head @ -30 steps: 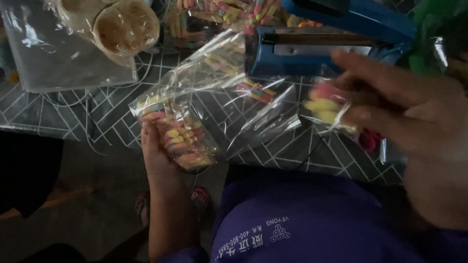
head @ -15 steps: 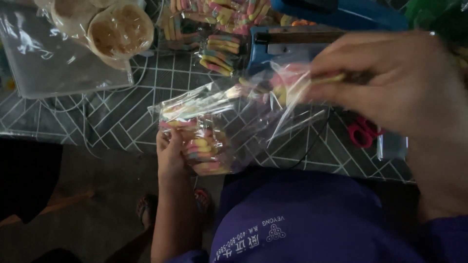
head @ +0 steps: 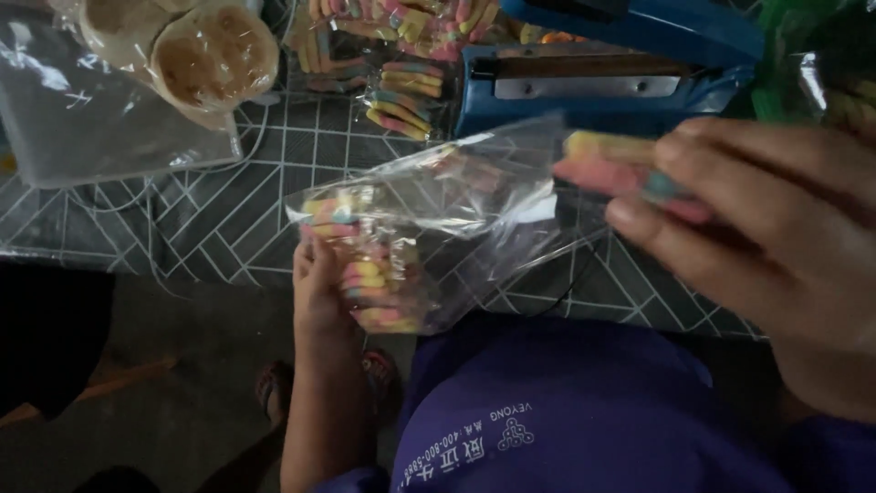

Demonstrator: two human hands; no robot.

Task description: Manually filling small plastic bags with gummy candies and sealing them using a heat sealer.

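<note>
- Clear plastic bag (head: 438, 228) lies on a slant, its long axis running from the filled bottom at lower left up to the open mouth at upper right, over the near edge of the table (head: 228, 210).
- Bag is see-through and crinkled, packed at its lower end with short candy sticks (head: 365, 274) in pink, yellow and pale blue stripes; the upper half is mostly empty film.
- Left hand (head: 319, 292) cups the filled end from below, fingers closed around it.
- Right hand (head: 757, 237), close to the camera and blurred, pinches a small bunch of striped candies (head: 611, 164) between thumb and fingers, just at the bag's mouth.
- Behind the bag stands a blue heat sealer (head: 602, 73) with its arm raised.
- Further back lie more candy packs (head: 401, 91), and at upper left a wrapped stack of round brown wafers (head: 214, 55) on a clear sheet.
</note>
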